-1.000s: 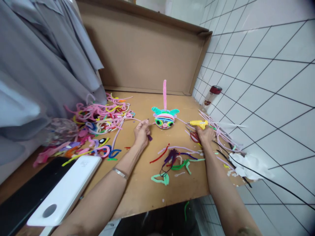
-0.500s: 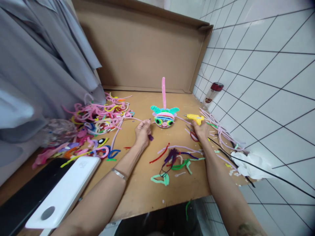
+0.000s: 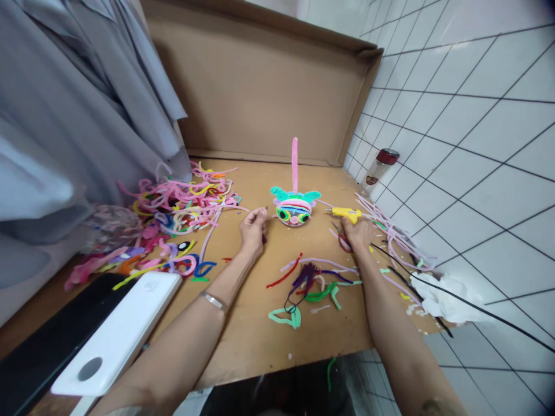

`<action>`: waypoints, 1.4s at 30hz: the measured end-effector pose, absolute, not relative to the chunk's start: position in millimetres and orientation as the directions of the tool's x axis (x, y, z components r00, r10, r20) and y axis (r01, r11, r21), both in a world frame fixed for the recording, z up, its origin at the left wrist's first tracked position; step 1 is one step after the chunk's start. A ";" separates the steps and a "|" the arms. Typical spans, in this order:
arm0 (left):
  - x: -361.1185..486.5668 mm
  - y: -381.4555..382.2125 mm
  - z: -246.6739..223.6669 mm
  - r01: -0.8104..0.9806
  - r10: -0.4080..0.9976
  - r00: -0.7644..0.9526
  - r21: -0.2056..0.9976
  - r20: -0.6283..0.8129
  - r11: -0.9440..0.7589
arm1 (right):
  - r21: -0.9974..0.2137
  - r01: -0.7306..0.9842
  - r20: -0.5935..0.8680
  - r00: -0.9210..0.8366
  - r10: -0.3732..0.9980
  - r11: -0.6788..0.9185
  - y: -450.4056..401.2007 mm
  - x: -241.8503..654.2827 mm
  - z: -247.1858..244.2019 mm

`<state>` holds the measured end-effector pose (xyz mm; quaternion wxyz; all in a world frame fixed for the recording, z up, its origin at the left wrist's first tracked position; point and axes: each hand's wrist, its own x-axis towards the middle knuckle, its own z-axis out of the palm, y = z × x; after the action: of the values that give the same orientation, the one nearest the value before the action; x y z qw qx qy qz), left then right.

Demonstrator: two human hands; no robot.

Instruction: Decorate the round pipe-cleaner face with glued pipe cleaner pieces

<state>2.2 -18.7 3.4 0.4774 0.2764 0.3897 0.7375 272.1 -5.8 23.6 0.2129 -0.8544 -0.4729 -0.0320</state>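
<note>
My left hand is closed in a pinch to the left of a ball-shaped craft figure with green ears, yellow-green eyes and an upright pink stem. A dark purple pipe cleaner piece shows below its fingers, the rest hidden by the hand. On the right, my right hand is closed around the lower part of a yellow glue gun, whose nozzle points left toward the figure. Red-handled scissors lie just left of that hand.
Pink and mixed pipe cleaners heap at the left. Loose cut pieces lie in front. A white power bank, a glass jar, white tissue and a black cord surround the work area. A cardboard panel stands behind.
The whole view has shifted slightly, so things appear a little further right. The purple piece shows less below my left hand. My right hand still holds the glue gun.
</note>
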 end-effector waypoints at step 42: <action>-6.8 35.3 -2.5 -0.527 0.994 -0.096 0.845 0.048 -0.092 | -0.330 0.872 0.752 0.011 0.659 0.362 -34.1 139.7 23.6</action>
<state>-6.8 35.3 -2.5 0.5796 0.3403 0.3434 0.6560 139.7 -34.1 23.6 0.4476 -0.5523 -0.6932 -0.1186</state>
